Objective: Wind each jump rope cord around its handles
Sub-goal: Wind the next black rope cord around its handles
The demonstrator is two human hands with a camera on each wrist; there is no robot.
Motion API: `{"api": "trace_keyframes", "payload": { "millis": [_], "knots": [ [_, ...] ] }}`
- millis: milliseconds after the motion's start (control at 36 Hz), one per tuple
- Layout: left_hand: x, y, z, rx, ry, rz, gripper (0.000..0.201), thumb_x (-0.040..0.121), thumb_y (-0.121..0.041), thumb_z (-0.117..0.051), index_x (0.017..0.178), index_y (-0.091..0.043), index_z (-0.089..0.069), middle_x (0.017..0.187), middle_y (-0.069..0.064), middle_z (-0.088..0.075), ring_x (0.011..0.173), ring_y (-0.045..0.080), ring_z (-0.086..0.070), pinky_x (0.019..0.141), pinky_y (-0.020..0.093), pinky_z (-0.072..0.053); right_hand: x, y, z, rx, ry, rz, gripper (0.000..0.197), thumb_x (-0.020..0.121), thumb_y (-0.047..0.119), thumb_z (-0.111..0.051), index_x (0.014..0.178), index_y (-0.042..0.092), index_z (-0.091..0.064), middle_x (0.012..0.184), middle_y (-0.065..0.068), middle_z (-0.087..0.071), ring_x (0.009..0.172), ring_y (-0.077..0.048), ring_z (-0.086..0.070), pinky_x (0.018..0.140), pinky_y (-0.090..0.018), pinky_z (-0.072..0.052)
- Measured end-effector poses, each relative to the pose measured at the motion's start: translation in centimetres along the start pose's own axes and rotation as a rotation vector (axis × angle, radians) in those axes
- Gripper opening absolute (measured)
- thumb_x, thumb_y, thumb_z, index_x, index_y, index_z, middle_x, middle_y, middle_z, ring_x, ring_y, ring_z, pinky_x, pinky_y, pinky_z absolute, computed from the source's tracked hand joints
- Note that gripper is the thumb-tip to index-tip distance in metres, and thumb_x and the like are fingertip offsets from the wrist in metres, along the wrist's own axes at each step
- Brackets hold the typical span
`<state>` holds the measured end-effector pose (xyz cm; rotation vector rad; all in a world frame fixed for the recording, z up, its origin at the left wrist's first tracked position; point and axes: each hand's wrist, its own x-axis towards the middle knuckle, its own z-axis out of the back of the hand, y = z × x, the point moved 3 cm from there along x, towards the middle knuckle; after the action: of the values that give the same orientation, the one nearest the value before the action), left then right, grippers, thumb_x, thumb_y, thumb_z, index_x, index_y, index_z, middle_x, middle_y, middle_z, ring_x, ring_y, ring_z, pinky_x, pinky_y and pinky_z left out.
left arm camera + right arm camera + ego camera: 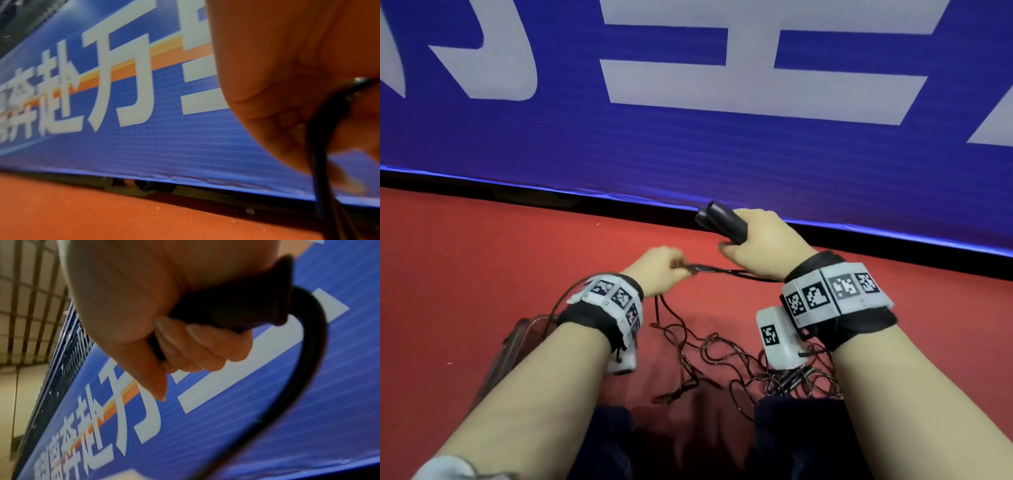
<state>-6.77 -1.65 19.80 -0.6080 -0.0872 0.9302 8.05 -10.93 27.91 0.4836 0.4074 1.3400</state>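
Over the red floor, near its far edge where a blue banner with large white characters stands, the right hand is clamped around a pair of black handles held side by side, their ends jutting up and to the left past the thumb. From the right wrist view the fingers curl under a handle's flared end, and a dark cord arcs out of it and down. The left hand, just beside the right and lower, pinches a stretch of cord that runs taut between the two hands; the left wrist view shows the black cord passing under the curled fingers, though blur hides the exact grip. Beneath the hands, toward the near edge of the floor by the person's dark-clothed knees, more thin cords lie in a loose tangle, with what looks like another set of handles partly buried in it under the right wrist. Both wrists wear black straps carrying white marker blocks. A brownish transparent object sits on the floor under the left forearm.
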Motion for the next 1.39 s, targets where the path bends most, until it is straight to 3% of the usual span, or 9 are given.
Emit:
{"api": "trace_keyframes", "payload": {
  "millis": [83,194,333,500,611,750,1000,1139,1389],
  "knots": [
    [-0.2,-1.0,2.9,-0.393,-0.260,-0.039,0.013,0.078,-0.008,-0.074,0.077,-0.017,-0.066,0.058,-0.014,-0.060,0.056,-0.001,-0.051,0.062,0.017,-0.039,0.1,-0.1,-0.8,-0.062,0.050,0.003,0.042,0.075,0.059,-0.071,0.095,0.026,-0.056,0.083,0.008,-0.062,0.078,-0.018,-0.060,0.069,-0.031,-0.046],
    [-1.7,-3.2,3.5,-0.535,-0.135,-0.119,0.017,0.080,0.007,-0.067,0.094,-0.001,-0.070,0.051,-0.019,-0.060,0.045,-0.010,-0.049,0.049,0.005,-0.034,0.4,0.1,-1.4,-0.130,0.060,0.038,0.075,0.066,0.069,-0.072,0.126,0.030,-0.051,0.103,0.008,-0.064,0.092,-0.017,-0.060,0.079,-0.031,-0.047],
    [-1.6,-3.8,3.3,-0.727,-0.107,-0.144,0.021,0.076,0.012,-0.067,0.090,-0.003,-0.072,0.059,-0.012,-0.065,0.049,-0.006,-0.049,0.049,0.009,-0.035,0.6,0.1,-1.8,-0.126,0.046,0.033,0.041,0.072,0.058,-0.074,0.096,0.027,-0.060,0.079,0.010,-0.060,0.075,-0.015,-0.058,0.064,-0.029,-0.042],
    [-1.5,-4.0,2.9,-0.983,-0.018,-0.067,0.012,0.062,0.004,-0.057,0.057,-0.006,-0.053,0.052,0.000,-0.032,0.039,0.007,-0.023,0.039,0.015,-0.018,0.9,-0.5,-2.1,-0.040,-0.018,0.003,0.014,0.078,0.026,-0.067,0.075,0.017,-0.056,0.064,0.005,-0.054,0.064,-0.021,-0.054,0.055,-0.027,-0.037],
    [-1.6,-4.1,3.2,-1.248,0.128,-0.022,0.024,0.062,-0.024,-0.054,0.078,-0.009,-0.045,0.054,-0.001,-0.023,0.039,0.009,-0.016,0.038,0.018,-0.012,1.1,-0.6,-2.2,-0.065,-0.033,-0.005,0.013,0.080,0.028,-0.063,0.074,0.021,-0.054,0.066,0.006,-0.055,0.067,-0.022,-0.054,0.056,-0.027,-0.036],
    [-1.5,-4.3,2.8,-0.951,0.152,0.063,0.068,0.065,-0.085,-0.048,0.068,-0.017,-0.047,0.057,-0.001,-0.020,0.047,0.015,-0.014,0.046,0.027,-0.011,1.0,-0.4,-2.4,-0.339,-0.064,0.017,0.017,0.088,0.032,-0.057,0.084,0.023,-0.044,0.077,0.005,-0.051,0.072,-0.023,-0.051,0.064,-0.028,-0.035],
    [-0.9,-4.7,1.2,-0.407,-0.167,0.025,0.057,0.091,-0.066,-0.039,0.067,-0.014,-0.042,0.054,0.000,-0.049,0.048,0.017,-0.045,0.058,0.031,-0.039,0.9,0.3,-3.9,-0.574,-0.008,0.096,0.019,0.091,0.025,-0.051,0.105,0.012,-0.055,0.103,-0.006,-0.060,0.091,-0.028,-0.058,0.070,-0.032,-0.034],
    [-0.4,-4.2,1.5,-0.509,-0.279,0.010,0.037,0.094,-0.036,-0.052,0.066,-0.014,-0.042,0.056,-0.004,-0.040,0.055,0.017,-0.039,0.058,0.030,-0.032,0.6,0.3,-3.6,-0.481,0.015,0.038,0.015,0.088,0.023,-0.052,0.090,0.016,-0.039,0.077,0.002,-0.044,0.070,-0.025,-0.044,0.066,-0.030,-0.034],
    [-0.9,-4.8,2.3,-0.617,-0.432,-0.096,0.042,0.094,-0.040,-0.055,0.063,-0.016,-0.039,0.056,-0.012,-0.035,0.055,0.009,-0.033,0.050,0.020,-0.027,0.9,0.0,-2.9,-0.247,-0.011,0.019,0.016,0.081,0.017,-0.057,0.084,0.019,-0.041,0.072,0.005,-0.047,0.066,-0.023,-0.048,0.060,-0.029,-0.035]
  ]
}}
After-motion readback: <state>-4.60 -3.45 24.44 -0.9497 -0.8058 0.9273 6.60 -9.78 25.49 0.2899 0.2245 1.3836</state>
